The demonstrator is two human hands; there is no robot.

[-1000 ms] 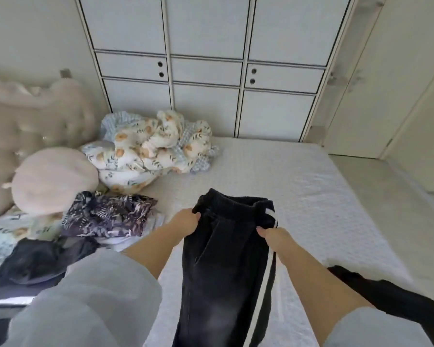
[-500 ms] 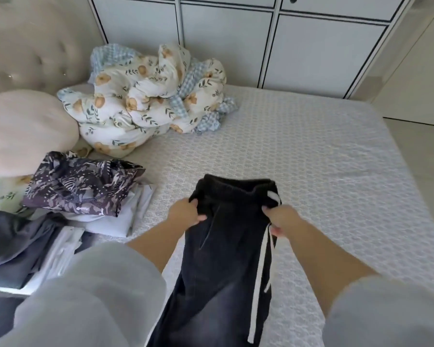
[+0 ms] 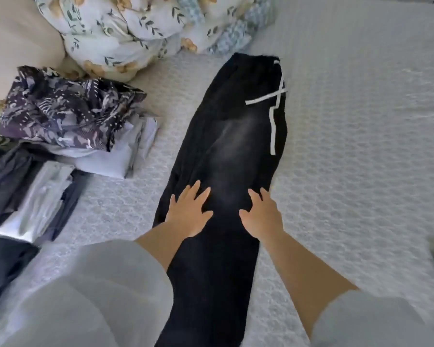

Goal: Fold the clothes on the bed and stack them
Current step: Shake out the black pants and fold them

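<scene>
Head: folded piles [image 3: 68, 126] beside trousers [image 3: 236, 136]

Bare bed [image 3: 361, 146] lies right of the trousers [image 3: 231, 136]; 2 folded stacks [image 3: 68, 126], seemingly, crowd the left.

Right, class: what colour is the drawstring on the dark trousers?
White, against the black trousers; the drawstring shows in the head view.

Looks like a bedroom at home: a bed [image 3: 361, 121] with a white quilted cover, a crumpled floral duvet [image 3: 125, 26] up by a beige pillow [image 3: 18, 38], and folded clothes [image 3: 68, 126] stacked along the left side.
</scene>
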